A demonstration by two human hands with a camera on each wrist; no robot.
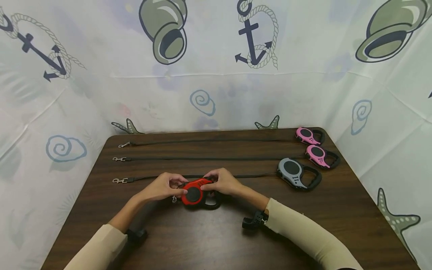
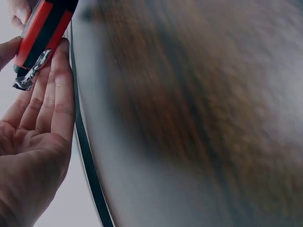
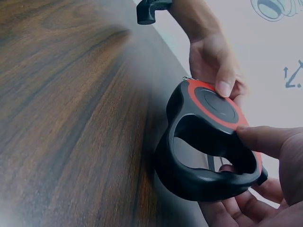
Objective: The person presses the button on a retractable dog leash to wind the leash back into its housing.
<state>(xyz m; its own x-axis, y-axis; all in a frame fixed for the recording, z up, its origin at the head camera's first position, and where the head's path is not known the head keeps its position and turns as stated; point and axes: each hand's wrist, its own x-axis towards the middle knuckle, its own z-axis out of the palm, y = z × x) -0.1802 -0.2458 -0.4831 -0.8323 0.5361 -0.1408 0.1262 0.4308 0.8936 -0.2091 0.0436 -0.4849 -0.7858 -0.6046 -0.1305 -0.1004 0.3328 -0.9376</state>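
I see the left hand (image 1: 165,187) and right hand (image 1: 223,182) each pinching the red leash (image 1: 193,194) between thumb and fingers (clip (image 1: 174,199) at left). It's over the table (image 1: 189,240), left of the grey handle (image 1: 293,170).

1. Red leash (image 1: 193,194): one.
2. Grey leash (image 1: 291,168): one.
3. Pink leashes (image 1: 317,151): two, so four leashes in all.
4. Outstretched cords (image 1: 202,159): three.
5. Metal clips (image 1: 120,180): four, three at cord ends, one by the red leash.
6. Left hand (image 1: 163,187) and right hand (image 1: 223,182): two hands.
7. Wrist cameras (image 1: 254,221): two.
8. Sleeves (image 1: 303,229): two.
9. Surface (image 1: 189,240): one.
10. Printed starfish (image 1: 397,219): three.
11. Blue spiral shells (image 1: 64,148): three.
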